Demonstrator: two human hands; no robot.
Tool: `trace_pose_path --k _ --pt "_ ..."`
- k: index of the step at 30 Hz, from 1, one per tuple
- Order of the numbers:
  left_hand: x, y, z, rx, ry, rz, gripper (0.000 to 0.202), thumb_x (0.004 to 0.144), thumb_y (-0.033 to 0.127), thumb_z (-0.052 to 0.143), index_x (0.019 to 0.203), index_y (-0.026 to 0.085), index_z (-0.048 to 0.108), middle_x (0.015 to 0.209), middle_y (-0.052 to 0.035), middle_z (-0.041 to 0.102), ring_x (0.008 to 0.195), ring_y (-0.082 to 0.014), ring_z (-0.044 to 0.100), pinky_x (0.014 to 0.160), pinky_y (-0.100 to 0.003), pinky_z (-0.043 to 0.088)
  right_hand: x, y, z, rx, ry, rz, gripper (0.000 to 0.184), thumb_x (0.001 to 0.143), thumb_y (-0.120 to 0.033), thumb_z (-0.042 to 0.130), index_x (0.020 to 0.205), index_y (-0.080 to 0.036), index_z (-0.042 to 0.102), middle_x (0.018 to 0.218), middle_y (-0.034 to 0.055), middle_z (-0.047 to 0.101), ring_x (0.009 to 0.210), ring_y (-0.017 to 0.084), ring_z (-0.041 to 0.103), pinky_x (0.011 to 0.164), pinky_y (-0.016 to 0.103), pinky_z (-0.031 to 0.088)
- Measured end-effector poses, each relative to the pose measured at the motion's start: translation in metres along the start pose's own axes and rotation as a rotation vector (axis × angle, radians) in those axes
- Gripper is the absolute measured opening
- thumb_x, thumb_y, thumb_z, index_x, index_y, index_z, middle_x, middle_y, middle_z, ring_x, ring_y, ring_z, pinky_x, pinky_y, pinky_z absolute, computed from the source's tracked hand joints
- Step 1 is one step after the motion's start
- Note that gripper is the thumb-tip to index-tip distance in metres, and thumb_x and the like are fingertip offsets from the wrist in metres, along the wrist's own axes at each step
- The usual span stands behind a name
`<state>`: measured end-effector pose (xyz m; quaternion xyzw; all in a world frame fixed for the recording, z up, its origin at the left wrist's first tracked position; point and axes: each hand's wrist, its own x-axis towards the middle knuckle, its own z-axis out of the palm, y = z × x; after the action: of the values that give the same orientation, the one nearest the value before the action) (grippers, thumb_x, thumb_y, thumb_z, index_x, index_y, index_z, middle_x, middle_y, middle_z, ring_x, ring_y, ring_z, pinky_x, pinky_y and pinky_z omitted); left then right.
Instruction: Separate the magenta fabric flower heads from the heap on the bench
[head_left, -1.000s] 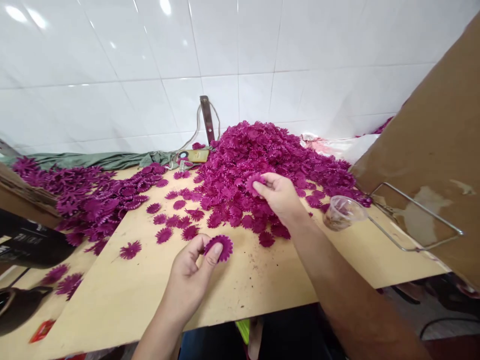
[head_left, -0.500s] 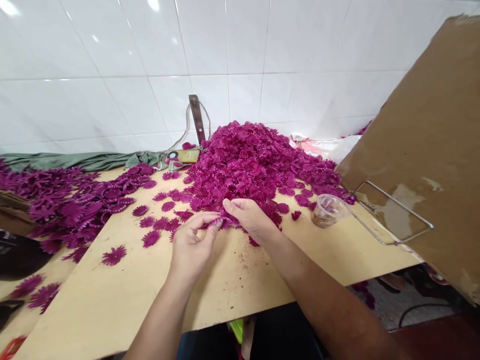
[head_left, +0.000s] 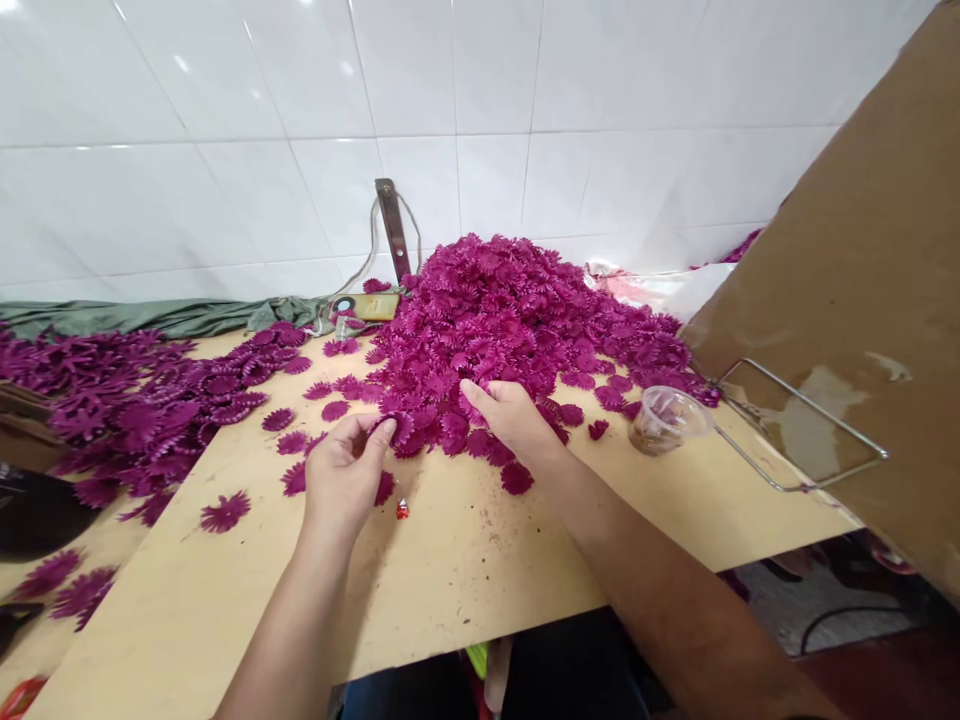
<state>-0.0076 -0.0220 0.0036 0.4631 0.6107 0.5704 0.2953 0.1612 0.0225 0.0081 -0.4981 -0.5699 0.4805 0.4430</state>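
My left hand (head_left: 346,465) is closed, thumb and fingers pinching a purple artificial flower head (head_left: 399,430) with a toothed rim. Over the front of a large heap of purple flower heads (head_left: 495,300) is my right hand (head_left: 514,420). Its thumb and fingertips are drawn together among the petals, and what lies between them is hidden. Loose flower heads (head_left: 517,478) lie below the right hand and around the left. A small red and silver scrap (head_left: 403,509) rests on the board just right of the left wrist.
A clear plastic cup (head_left: 671,420) stands on the board (head_left: 262,600), right of the heap. Beyond it leans a large cardboard sheet (head_left: 840,300) beside a bent metal wire frame (head_left: 806,415). More flower heads (head_left: 165,400) lie left. A yellow device (head_left: 367,306) sits near the tiled wall.
The hands, together half a second ago, have come apart. My left hand has moved left with a flower head; my right has shifted slightly up and right. The red scrap now shows.
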Motion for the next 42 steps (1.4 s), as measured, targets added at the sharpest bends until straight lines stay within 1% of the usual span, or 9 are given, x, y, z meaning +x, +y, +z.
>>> trace_pose_path --k 9,16,21,24,26,31,34,37,42 --pt "-0.024 0.015 0.022 -0.038 -0.278 0.146 0.013 0.060 0.032 0.064 0.060 0.019 0.067 0.086 -0.0069 0.069 0.084 -0.0207 0.060 0.076 -0.033 0.048 -0.011 -0.009 0.016 0.192 -0.291 0.108 0.044 0.066 -0.055 0.056 0.048 -0.017 0.043 0.043 -0.0061 0.038 0.041 0.005 0.033 0.044 0.022 0.028" --pt "-0.003 0.008 0.007 -0.041 0.039 0.005 0.020 0.056 0.034 0.067 0.066 0.017 0.065 0.060 -0.0004 0.063 0.058 -0.0144 0.056 0.059 -0.028 0.048 -0.001 -0.002 -0.002 0.229 -0.124 0.150 0.049 0.060 -0.061 0.061 0.053 -0.019 0.038 0.044 -0.0082 0.034 0.040 0.004 0.028 0.042 0.021 0.024" --pt "-0.008 0.017 0.015 -0.022 -0.196 0.138 0.013 0.059 0.031 0.066 0.062 0.018 0.066 0.094 -0.0076 0.069 0.088 -0.0209 0.061 0.081 -0.034 0.047 -0.001 0.001 -0.001 0.127 -0.171 0.077 0.052 0.063 -0.066 0.054 0.050 -0.019 0.035 0.043 -0.0081 0.030 0.040 0.005 0.026 0.042 0.022 0.020" --pt "-0.015 0.020 0.029 -0.015 -0.299 0.180 0.012 0.062 0.029 0.062 0.064 0.018 0.067 0.081 -0.0056 0.070 0.078 -0.0188 0.062 0.077 -0.033 0.048 -0.003 0.001 0.007 0.099 -0.250 0.045 0.054 0.064 -0.069 0.049 0.048 -0.019 0.035 0.043 -0.0069 0.031 0.040 0.005 0.027 0.042 0.023 0.020" --pt "-0.012 0.017 0.029 -0.002 -0.204 0.129 0.015 0.062 0.030 0.062 0.068 0.017 0.066 0.071 -0.0034 0.069 0.069 -0.0172 0.061 0.071 -0.031 0.049 -0.002 0.002 0.006 0.066 -0.212 0.055 0.054 0.065 -0.068 0.048 0.049 -0.020 0.030 0.044 -0.0076 0.027 0.041 0.005 0.026 0.043 0.023 0.021" --pt "0.017 0.005 0.002 0.163 0.045 0.078 0.014 0.061 0.032 0.064 0.067 0.020 0.065 0.090 -0.0061 0.069 0.091 -0.0232 0.061 0.089 -0.038 0.042 0.006 -0.001 -0.015 -0.407 0.066 -0.039 0.040 0.073 -0.055 0.052 0.059 -0.019 0.044 0.056 -0.0019 0.041 0.054 0.011 0.040 0.054 0.026 0.034" --pt "0.027 0.002 -0.012 0.252 0.093 0.137 0.010 0.062 0.031 0.064 0.061 0.021 0.062 0.106 -0.0060 0.064 0.108 -0.0251 0.053 0.099 -0.039 0.031 0.004 -0.010 -0.012 -0.822 0.202 -0.199 0.034 0.070 -0.039 0.063 0.095 -0.017 0.058 0.098 0.0104 0.053 0.089 0.023 0.048 0.074 0.035 0.039" --pt "0.027 0.002 -0.014 0.209 0.120 0.109 0.011 0.064 0.033 0.061 0.064 0.022 0.060 0.079 -0.0020 0.066 0.079 -0.0200 0.059 0.080 -0.033 0.043 0.002 -0.016 0.008 -1.022 0.056 -0.357 0.050 0.071 -0.035 0.064 0.118 -0.020 0.052 0.115 0.0130 0.049 0.105 0.028 0.041 0.083 0.040 0.038" --pt "0.020 -0.005 -0.013 0.244 0.113 0.077 0.027 0.067 0.038 0.058 0.051 0.022 0.044 0.042 0.0072 0.036 0.044 -0.0107 0.034 0.048 -0.025 0.031 0.009 -0.004 0.037 -1.211 -0.174 -0.512 0.022 0.076 -0.025 0.058 0.094 -0.015 0.066 0.105 0.0141 0.056 0.101 0.029 0.041 0.079 0.040 0.038"
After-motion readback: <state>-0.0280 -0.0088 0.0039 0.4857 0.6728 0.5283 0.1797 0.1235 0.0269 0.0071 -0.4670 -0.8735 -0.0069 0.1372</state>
